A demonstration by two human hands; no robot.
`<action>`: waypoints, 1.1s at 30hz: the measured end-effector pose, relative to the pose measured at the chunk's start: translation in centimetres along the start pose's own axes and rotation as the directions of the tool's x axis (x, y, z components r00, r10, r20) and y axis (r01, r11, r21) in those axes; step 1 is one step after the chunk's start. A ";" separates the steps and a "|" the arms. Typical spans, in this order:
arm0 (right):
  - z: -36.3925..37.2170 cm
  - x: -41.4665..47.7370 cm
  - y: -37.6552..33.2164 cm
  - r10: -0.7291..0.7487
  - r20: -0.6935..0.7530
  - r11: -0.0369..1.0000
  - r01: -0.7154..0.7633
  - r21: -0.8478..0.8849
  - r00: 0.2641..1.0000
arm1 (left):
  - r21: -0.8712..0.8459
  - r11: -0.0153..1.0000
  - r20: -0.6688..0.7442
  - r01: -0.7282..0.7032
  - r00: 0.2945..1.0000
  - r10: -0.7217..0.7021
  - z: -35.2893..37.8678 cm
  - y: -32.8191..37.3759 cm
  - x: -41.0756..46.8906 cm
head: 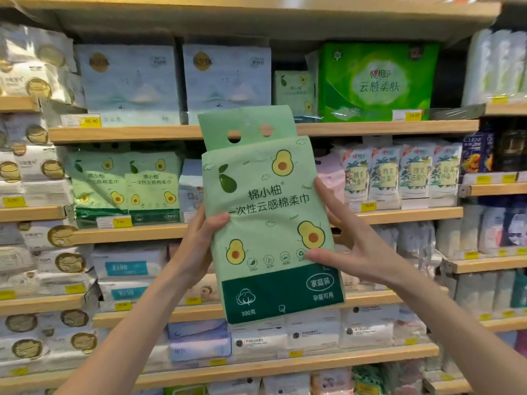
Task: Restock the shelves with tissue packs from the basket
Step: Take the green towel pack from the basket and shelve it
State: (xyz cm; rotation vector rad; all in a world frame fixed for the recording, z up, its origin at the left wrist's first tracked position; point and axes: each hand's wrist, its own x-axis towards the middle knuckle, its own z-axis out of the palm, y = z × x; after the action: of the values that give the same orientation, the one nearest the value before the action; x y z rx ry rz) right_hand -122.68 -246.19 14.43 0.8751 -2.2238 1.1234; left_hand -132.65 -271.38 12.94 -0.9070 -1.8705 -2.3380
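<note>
Tissue pack (265, 212), soft green plastic, held by left hand (199, 240) and right hand (353, 252).

Wooden shelves (370, 128), yellow price tags (90, 121)

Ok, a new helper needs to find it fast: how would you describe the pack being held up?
Facing the wooden shelves, look to the middle, where a left hand and a right hand hold one pack up. It is pale green with avocado drawings and a dark green bottom band; its twins sit shelved behind, left.
</note>
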 end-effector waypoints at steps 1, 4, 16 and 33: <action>0.1 0.5 0.6 -0.008 -0.009 1.000 0.008 -0.008 1.000 | 0.024 1.000 0.014 -0.005 1.000 0.005 -0.2 -0.1 0.9; -0.2 2.5 2.3 -0.023 -0.034 1.000 0.023 0.015 0.999 | 0.078 0.996 0.059 -0.036 0.998 0.032 -0.7 -0.1 4.3; -6.7 12.3 6.2 -0.116 -0.166 0.993 0.118 0.002 0.979 | 0.211 0.901 0.225 -0.378 0.916 0.332 1.4 5.9 18.7; -24.7 26.7 11.2 -0.463 -0.151 0.865 0.408 -0.292 0.873 | 0.378 0.663 0.228 -0.646 0.759 0.609 10.7 14.8 34.7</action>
State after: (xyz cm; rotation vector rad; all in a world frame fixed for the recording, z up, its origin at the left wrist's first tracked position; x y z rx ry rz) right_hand -145.31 -229.09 39.78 1.0269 -1.8092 0.6670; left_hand -151.72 -254.32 42.63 -1.3219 -1.6210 -1.4133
